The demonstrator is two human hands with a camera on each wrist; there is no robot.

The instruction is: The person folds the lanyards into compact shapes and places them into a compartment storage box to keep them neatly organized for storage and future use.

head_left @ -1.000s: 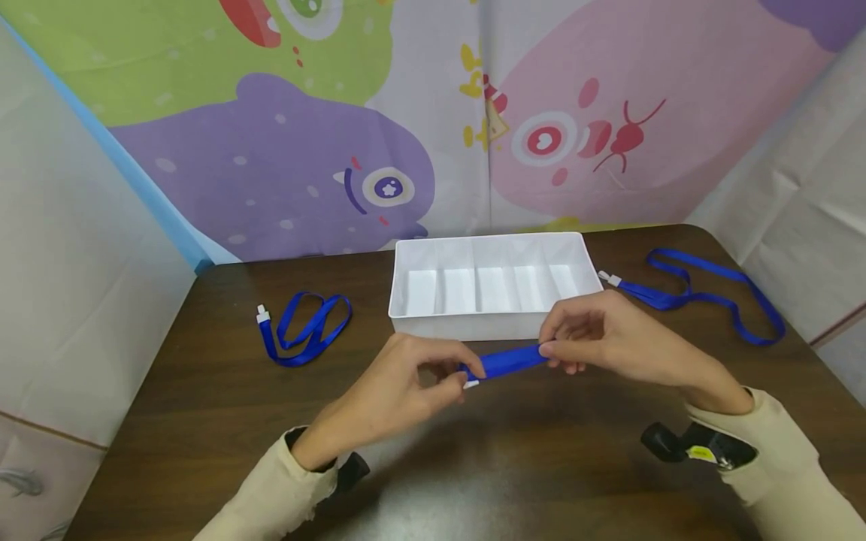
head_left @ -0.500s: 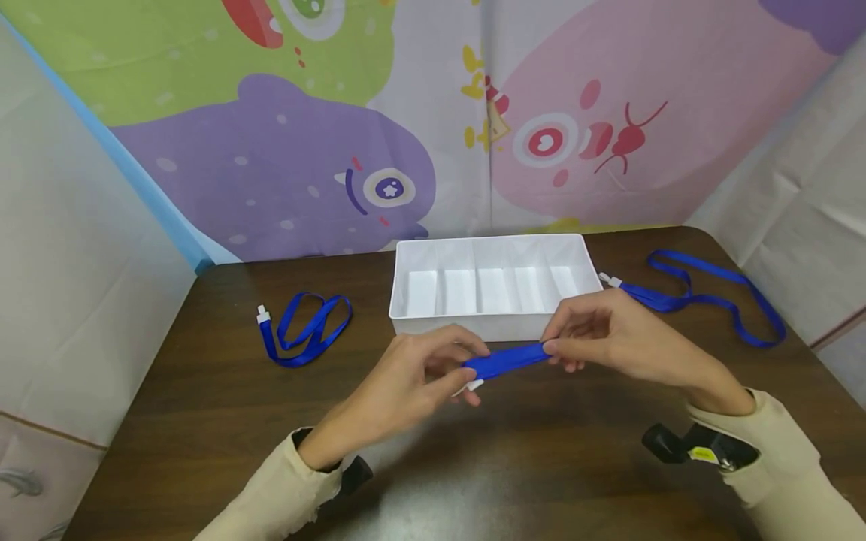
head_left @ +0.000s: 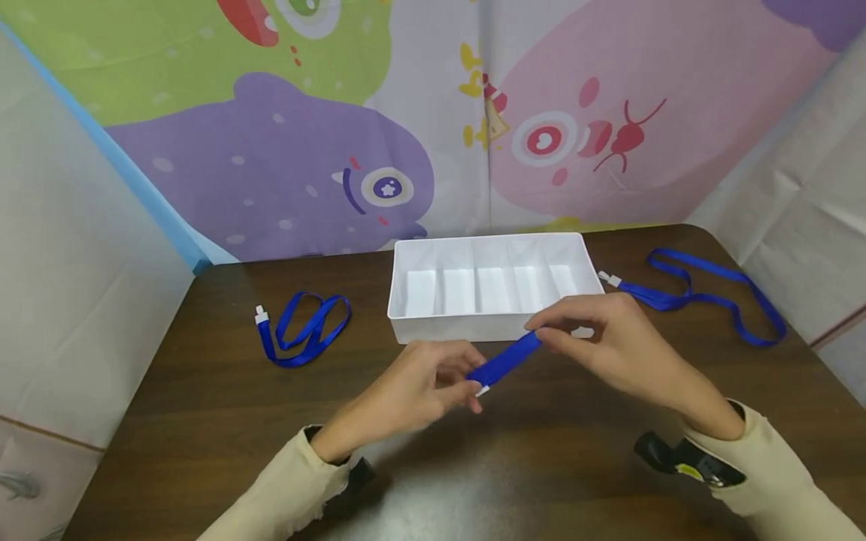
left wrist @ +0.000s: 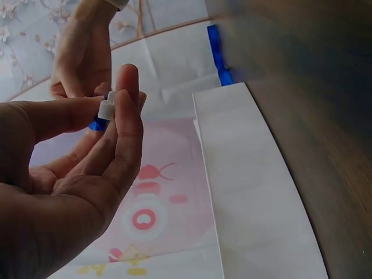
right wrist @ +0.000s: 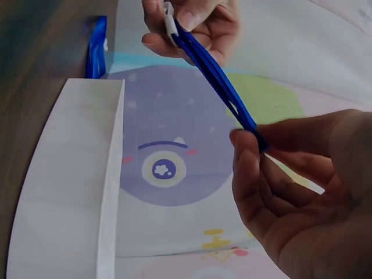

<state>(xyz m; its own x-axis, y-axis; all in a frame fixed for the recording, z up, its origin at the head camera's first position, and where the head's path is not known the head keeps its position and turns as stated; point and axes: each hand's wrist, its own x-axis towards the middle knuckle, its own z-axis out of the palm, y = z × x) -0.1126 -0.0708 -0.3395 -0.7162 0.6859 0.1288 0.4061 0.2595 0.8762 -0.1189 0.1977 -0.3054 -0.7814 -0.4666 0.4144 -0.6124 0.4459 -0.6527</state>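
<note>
Between my two hands a blue lanyard point(head_left: 504, 361), folded into a short flat bundle, is held above the table in front of the white box. My left hand point(head_left: 422, 383) pinches its lower end, where a white plastic clip point(left wrist: 107, 109) shows between thumb and fingers in the left wrist view. The far end is pinched by thumb and forefinger of my right hand point(head_left: 609, 346). In the right wrist view the folded strap point(right wrist: 215, 75) runs in several layers from the clip to my right fingertips, with a small gap between layers.
A white box point(head_left: 473, 328) with several compartments stands at the back of the dark wooden table point(head_left: 325, 443). One blue lanyard point(head_left: 313, 330) lies coiled at the left; another point(head_left: 724, 300) lies spread out at the right. A cartoon-printed cloth point(head_left: 304, 165) hangs behind.
The folded lanyard has tilted more steeply, its right end rising and moving left with my right hand. My left hand has shifted slightly right and down; its fingers have moved on the clip end.
</note>
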